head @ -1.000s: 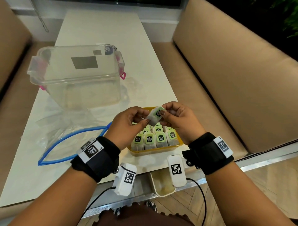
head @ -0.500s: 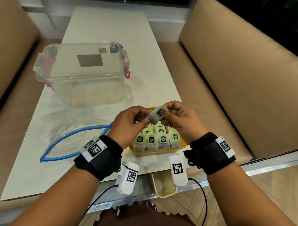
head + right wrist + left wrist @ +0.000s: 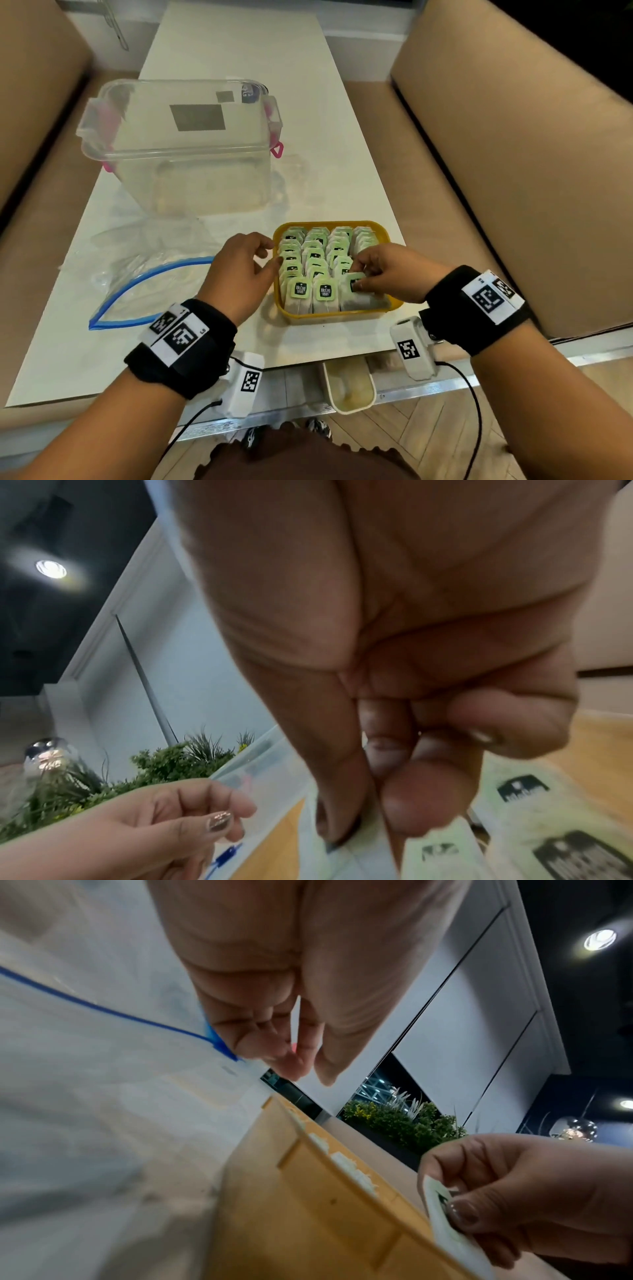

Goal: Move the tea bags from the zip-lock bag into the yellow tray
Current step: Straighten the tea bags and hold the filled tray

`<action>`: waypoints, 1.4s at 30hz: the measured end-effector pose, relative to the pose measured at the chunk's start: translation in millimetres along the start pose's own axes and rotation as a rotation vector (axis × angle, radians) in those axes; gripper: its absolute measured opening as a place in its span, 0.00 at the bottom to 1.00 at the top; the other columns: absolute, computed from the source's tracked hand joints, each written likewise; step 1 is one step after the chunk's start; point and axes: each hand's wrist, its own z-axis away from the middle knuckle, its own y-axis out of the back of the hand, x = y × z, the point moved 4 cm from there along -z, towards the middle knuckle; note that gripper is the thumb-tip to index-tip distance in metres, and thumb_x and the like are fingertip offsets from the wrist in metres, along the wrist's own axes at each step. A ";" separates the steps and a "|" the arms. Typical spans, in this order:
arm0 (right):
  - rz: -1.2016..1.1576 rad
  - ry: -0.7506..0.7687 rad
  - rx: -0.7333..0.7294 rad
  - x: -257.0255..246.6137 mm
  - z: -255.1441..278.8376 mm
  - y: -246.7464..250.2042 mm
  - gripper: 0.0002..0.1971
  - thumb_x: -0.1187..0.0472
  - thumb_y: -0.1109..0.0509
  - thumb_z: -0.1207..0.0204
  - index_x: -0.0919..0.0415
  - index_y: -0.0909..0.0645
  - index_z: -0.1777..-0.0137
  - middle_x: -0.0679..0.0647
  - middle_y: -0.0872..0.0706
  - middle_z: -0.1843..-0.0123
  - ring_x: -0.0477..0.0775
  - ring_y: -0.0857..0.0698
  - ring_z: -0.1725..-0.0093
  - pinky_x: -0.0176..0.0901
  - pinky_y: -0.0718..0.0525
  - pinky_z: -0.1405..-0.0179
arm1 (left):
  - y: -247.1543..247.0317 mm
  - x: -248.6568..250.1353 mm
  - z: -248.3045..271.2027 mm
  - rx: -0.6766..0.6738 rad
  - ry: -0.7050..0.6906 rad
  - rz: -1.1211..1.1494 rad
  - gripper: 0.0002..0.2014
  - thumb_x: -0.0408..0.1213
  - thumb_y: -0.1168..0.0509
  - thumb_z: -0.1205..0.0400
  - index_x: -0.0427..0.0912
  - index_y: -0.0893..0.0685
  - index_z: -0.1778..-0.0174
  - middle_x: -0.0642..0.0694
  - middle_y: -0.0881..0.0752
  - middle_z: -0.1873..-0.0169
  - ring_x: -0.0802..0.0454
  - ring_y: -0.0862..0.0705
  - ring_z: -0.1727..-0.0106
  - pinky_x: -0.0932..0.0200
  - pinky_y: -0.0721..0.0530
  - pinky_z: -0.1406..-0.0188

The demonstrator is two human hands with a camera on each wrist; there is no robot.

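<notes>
The yellow tray [image 3: 329, 317] stands near the table's front edge, packed with rows of green-tagged tea bags [image 3: 313, 253]. My right hand [image 3: 358, 279] pinches one tea bag [image 3: 354, 298] by its tag, low in the tray's near right corner; the right wrist view shows thumb and forefinger closed on this tea bag [image 3: 363, 850]. My left hand [image 3: 270, 257] hovers just left of the tray, fingers loosely curled and holding nothing. The zip-lock bag [image 3: 137, 270] with its blue seal lies flat to the left and looks limp. In the left wrist view the tray wall [image 3: 308, 1218] is beside the bag [image 3: 103, 1056].
A clear plastic box [image 3: 178, 147] with pink latches stands behind the bag at the back left. Tan padded benches [image 3: 513, 171] flank the white table [image 3: 342, 164]. A small cream tub [image 3: 349, 387] hangs below the table's front edge.
Both hands held the tea bag above the tray before. The right hand has lowered it into the tray's near right corner; the left hand has let go and moved off to the tray's left side.
</notes>
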 end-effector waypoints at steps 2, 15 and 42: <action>0.062 -0.024 -0.019 0.1 -2.8 -4.8 0.05 0.59 0.27 0.24 0.53 0.21 0.52 0.45 0.24 0.71 0.43 0.24 0.74 0.31 0.27 0.74 | -2.0 -7.2 2.9 -0.022 0.071 -0.012 0.13 0.43 0.31 0.21 0.45 0.19 0.43 0.48 0.17 0.54 0.54 0.18 0.64 0.60 0.25 0.61; 0.264 -0.096 0.051 4.1 -13.8 -18.3 0.10 0.59 0.31 0.22 0.61 0.16 0.43 0.58 0.13 0.49 0.56 0.19 0.52 0.37 0.29 0.59 | -17.5 -14.1 10.6 -0.104 0.313 0.188 0.08 0.35 0.33 0.19 0.38 0.18 0.46 0.42 0.13 0.68 0.51 0.12 0.73 0.54 0.11 0.70; 0.038 -0.246 0.460 69.4 -22.5 26.1 0.13 0.63 0.34 0.23 0.54 0.23 0.38 0.58 0.12 0.50 0.61 0.15 0.52 0.44 0.21 0.58 | -25.6 9.0 -8.5 -0.019 0.370 0.131 0.07 0.34 0.36 0.17 0.36 0.17 0.46 0.44 0.15 0.69 0.47 0.12 0.72 0.52 0.09 0.68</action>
